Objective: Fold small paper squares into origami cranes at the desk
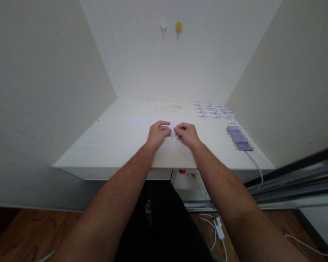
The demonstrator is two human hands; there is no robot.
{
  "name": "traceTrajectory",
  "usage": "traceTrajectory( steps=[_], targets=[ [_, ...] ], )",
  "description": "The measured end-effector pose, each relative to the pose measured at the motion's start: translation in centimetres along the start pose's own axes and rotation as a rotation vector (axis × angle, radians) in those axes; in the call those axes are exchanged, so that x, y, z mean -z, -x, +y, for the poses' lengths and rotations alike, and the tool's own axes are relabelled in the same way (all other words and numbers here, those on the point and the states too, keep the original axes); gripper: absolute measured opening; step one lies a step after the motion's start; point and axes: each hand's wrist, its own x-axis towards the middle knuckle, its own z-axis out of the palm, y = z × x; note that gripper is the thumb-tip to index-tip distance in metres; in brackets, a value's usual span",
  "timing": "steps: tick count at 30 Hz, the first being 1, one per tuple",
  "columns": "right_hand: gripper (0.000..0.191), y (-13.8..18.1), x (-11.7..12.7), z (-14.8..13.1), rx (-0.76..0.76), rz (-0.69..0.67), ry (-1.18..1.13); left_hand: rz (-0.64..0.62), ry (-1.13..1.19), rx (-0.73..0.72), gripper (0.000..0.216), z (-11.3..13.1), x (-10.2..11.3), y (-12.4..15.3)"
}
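Near the front middle of the white tabletop, my left hand (159, 134) and my right hand (188, 134) face each other. Between them is a small piece of folded white paper (173, 134), pinched from both sides by thumbs and fingers. Fingertips cover much of it, so its exact folds cannot be made out. At the back right, several folded paper cranes (215, 111) stand in rows, apart from both hands.
A phone-like device (239, 138), blurred out, lies at the right with a white cable (255, 163) running off the table edge (104, 167). Walls enclose the table's back and sides. Two hooks, one white (163, 25) and one yellow (178, 27), are on the back wall. A power strip (219, 228) lies below.
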Motion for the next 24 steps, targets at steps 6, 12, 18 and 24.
traceTrajectory(
  steps=[6, 12, 18, 24],
  targets=[
    [0.025, 0.02, -0.02, -0.21, -0.021, -0.013, 0.009, 0.026, -0.038, -0.001, 0.035, -0.21, 0.0, -0.11],
    [0.025, -0.1, 0.01, -0.03, -0.017, -0.027, 0.012, 0.042, -0.049, 0.011, 0.034, -0.22, -0.02, -0.21],
    [0.022, 0.22, -0.08, -0.13, -0.005, -0.033, 0.1, 0.042, -0.09, -0.024, 0.033, -0.28, -0.1, -0.19],
    [0.016, 0.11, -0.07, -0.05, 0.065, -0.022, 0.244, 0.043, -0.167, -0.05, 0.032, -0.1, -0.29, 0.02]
  ],
)
